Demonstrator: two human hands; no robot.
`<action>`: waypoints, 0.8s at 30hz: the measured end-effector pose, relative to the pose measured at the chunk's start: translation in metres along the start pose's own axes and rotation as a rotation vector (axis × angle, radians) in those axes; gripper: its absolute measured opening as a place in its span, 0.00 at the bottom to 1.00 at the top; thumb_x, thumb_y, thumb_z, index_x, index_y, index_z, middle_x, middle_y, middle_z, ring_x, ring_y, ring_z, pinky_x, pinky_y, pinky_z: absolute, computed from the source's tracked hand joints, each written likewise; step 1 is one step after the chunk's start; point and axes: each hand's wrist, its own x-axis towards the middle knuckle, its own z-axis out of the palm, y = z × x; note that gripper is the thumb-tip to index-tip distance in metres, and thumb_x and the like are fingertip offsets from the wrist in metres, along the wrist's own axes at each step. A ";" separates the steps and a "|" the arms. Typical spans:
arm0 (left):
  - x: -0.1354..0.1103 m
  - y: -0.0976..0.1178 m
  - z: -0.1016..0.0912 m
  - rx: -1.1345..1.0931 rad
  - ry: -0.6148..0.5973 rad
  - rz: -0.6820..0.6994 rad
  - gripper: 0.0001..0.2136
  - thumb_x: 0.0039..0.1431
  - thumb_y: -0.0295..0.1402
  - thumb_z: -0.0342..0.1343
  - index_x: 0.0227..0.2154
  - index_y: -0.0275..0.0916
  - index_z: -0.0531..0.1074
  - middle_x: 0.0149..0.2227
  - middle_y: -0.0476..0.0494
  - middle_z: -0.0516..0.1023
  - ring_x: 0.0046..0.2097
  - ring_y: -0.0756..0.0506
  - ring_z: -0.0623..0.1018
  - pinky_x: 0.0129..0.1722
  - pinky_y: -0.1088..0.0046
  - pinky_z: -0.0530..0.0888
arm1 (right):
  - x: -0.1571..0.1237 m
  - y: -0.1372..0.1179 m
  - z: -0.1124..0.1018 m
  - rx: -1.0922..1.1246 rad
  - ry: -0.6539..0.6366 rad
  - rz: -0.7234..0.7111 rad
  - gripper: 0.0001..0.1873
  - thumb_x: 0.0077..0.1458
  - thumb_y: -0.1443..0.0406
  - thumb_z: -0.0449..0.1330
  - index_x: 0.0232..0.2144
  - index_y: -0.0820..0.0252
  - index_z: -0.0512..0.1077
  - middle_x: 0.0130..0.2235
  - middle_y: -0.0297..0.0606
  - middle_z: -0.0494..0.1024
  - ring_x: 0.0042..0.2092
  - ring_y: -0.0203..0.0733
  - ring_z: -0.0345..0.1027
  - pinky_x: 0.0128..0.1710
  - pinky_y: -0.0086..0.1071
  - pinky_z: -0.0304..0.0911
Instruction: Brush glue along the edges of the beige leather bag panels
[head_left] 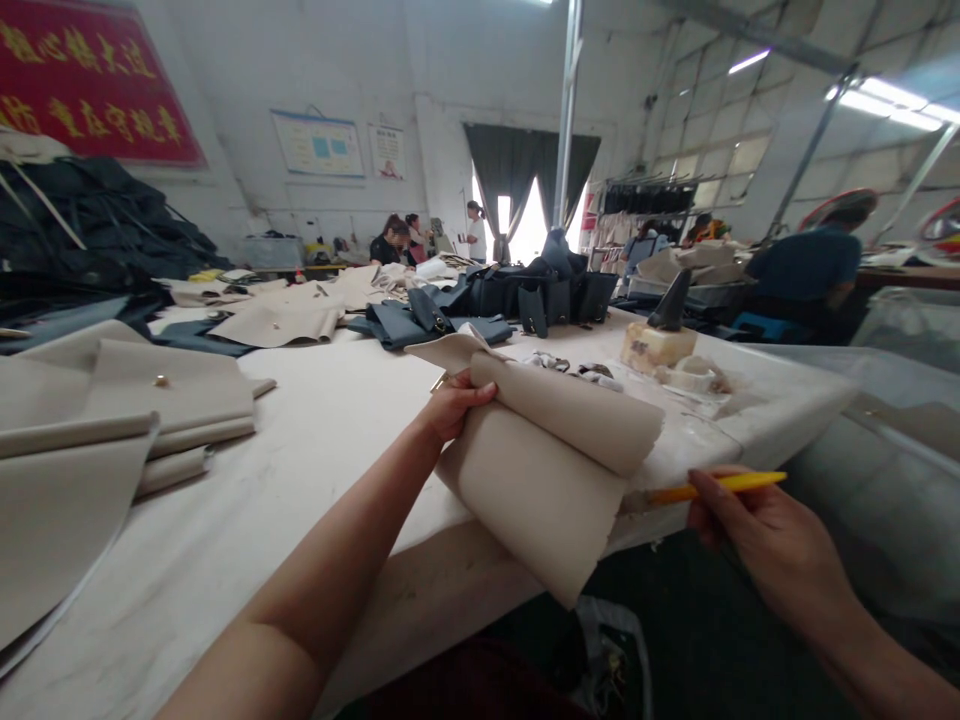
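Note:
My left hand [457, 405] grips the edge of a curled beige leather-like panel [540, 490], which is folded into a loose roll and held up over the edge of the white-covered work table [300, 480]. My right hand [757, 540] pinches a slim yellow-handled brush [720, 487] out past the table edge. Its pale tip sits close to the panel's lower right side. I cannot tell whether the tip touches the panel.
Stacked beige panels [127, 400] lie at the table's left. Farther off are dark blue pieces [405, 325] and black bags [540, 295]. A cream block [658, 347] holds a dark pointed form [671, 300]. Seated co-workers [806, 270] work beyond the table.

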 end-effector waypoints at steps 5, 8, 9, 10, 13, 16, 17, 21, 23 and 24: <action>0.003 0.000 -0.001 -0.028 0.015 0.024 0.19 0.32 0.33 0.73 0.32 0.37 0.77 0.27 0.46 0.79 0.28 0.46 0.77 0.33 0.68 0.74 | 0.015 0.007 0.002 -0.074 0.100 0.072 0.34 0.44 0.33 0.53 0.18 0.56 0.71 0.18 0.39 0.73 0.20 0.43 0.68 0.23 0.35 0.63; 0.004 -0.001 -0.003 -0.031 0.010 0.012 0.19 0.31 0.33 0.74 0.31 0.36 0.77 0.27 0.46 0.79 0.28 0.46 0.77 0.32 0.69 0.74 | 0.017 0.011 0.003 -0.120 0.047 0.124 0.36 0.43 0.32 0.51 0.16 0.56 0.70 0.18 0.40 0.73 0.20 0.44 0.68 0.24 0.36 0.63; 0.004 -0.001 -0.003 -0.032 0.008 0.010 0.19 0.31 0.33 0.74 0.31 0.36 0.77 0.27 0.46 0.79 0.28 0.45 0.77 0.31 0.69 0.74 | 0.014 0.010 0.003 -0.114 0.025 0.127 0.35 0.43 0.32 0.51 0.16 0.56 0.70 0.18 0.40 0.73 0.20 0.43 0.67 0.24 0.36 0.63; 0.004 -0.001 -0.004 -0.035 0.007 0.010 0.19 0.31 0.33 0.74 0.31 0.36 0.77 0.27 0.46 0.79 0.28 0.45 0.77 0.31 0.69 0.74 | 0.010 0.008 0.003 -0.086 0.005 0.128 0.35 0.43 0.32 0.52 0.16 0.56 0.70 0.18 0.40 0.73 0.20 0.43 0.66 0.23 0.35 0.62; 0.004 -0.002 -0.005 -0.047 0.006 0.013 0.20 0.30 0.33 0.74 0.30 0.36 0.77 0.27 0.46 0.79 0.27 0.45 0.77 0.30 0.69 0.74 | -0.005 -0.002 0.005 0.032 -0.049 0.128 0.33 0.42 0.33 0.55 0.19 0.56 0.70 0.18 0.38 0.72 0.19 0.42 0.65 0.20 0.34 0.62; 0.004 -0.002 -0.004 -0.052 0.001 0.012 0.20 0.30 0.33 0.74 0.31 0.36 0.77 0.27 0.46 0.79 0.27 0.45 0.77 0.31 0.68 0.74 | -0.013 -0.008 0.007 0.074 -0.042 0.110 0.32 0.41 0.34 0.57 0.22 0.56 0.71 0.18 0.37 0.72 0.19 0.42 0.65 0.19 0.33 0.62; 0.004 -0.002 -0.004 -0.052 -0.001 0.011 0.20 0.30 0.33 0.74 0.31 0.36 0.77 0.27 0.46 0.79 0.27 0.45 0.77 0.31 0.68 0.73 | -0.012 -0.007 0.007 0.069 -0.019 0.103 0.32 0.41 0.34 0.57 0.22 0.56 0.71 0.18 0.37 0.72 0.19 0.41 0.65 0.19 0.33 0.63; 0.003 -0.001 -0.003 -0.043 -0.007 0.009 0.19 0.31 0.33 0.74 0.31 0.36 0.77 0.27 0.46 0.79 0.27 0.46 0.76 0.31 0.69 0.73 | 0.002 0.001 0.005 0.023 0.070 0.095 0.32 0.43 0.34 0.56 0.20 0.56 0.71 0.18 0.38 0.72 0.19 0.41 0.65 0.21 0.33 0.64; 0.003 0.000 -0.004 -0.038 -0.008 0.009 0.20 0.31 0.33 0.74 0.31 0.36 0.77 0.26 0.46 0.79 0.27 0.46 0.76 0.31 0.69 0.73 | 0.005 0.006 0.003 0.016 0.066 0.101 0.32 0.44 0.34 0.56 0.20 0.57 0.71 0.18 0.38 0.72 0.19 0.41 0.65 0.21 0.32 0.64; 0.002 0.000 -0.004 -0.038 -0.007 0.011 0.20 0.30 0.33 0.74 0.31 0.36 0.77 0.26 0.46 0.79 0.27 0.46 0.76 0.31 0.69 0.73 | 0.005 0.008 0.003 0.027 0.050 0.102 0.33 0.44 0.34 0.56 0.21 0.57 0.71 0.18 0.38 0.72 0.19 0.40 0.65 0.21 0.32 0.63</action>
